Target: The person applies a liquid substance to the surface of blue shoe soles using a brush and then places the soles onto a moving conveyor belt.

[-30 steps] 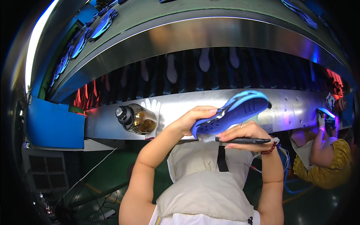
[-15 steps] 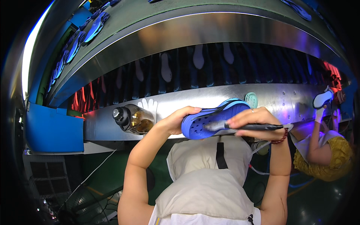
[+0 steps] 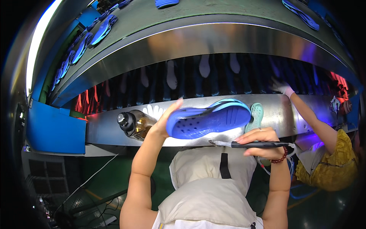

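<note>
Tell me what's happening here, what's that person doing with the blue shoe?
The person's left hand holds the blue shoe by one end, with its inside showing. The right hand grips a brush, its tip just off the shoe. A green shoe, a bottle and a white glove are on the metal bench. On the right, a co-worker's gloved hand reaches across the bench.

Metal bench (image 3: 276, 114): black-capped bottle (image 3: 140, 125), white glove (image 3: 154, 111), green shoe (image 3: 256, 113).
</note>
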